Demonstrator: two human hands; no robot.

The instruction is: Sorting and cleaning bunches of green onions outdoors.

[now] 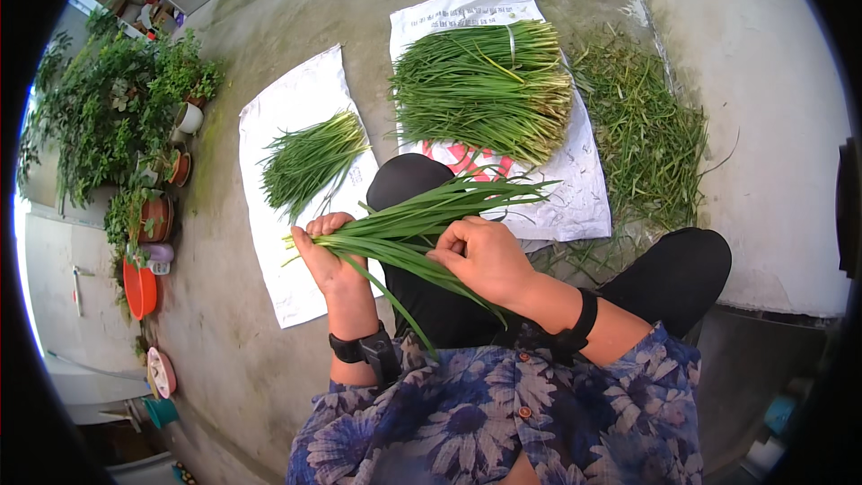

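My left hand (333, 256) grips a bunch of Chinese chives (411, 225) near its pale root ends, with the long leaves spreading to the right over my lap. My right hand (485, 256) is at the leaves, thumb and forefinger pinched together at the lower edge of the bunch; whether a leaf is between them is hard to tell. Beyond my knee, a smaller pile of chives (313, 158) lies on a white woven sack (289, 283). A large pile of chives (478, 91), partly tied with a pale band, rests on another white woven sack (566, 209).
Loose leaf scraps (646, 128) are heaped on the concrete floor beside the white wall (754, 148) at right. Potted plants (155, 215), an orange-red basin (139, 289), a pink basin (161, 372) and a green container (160, 411) line the left side.
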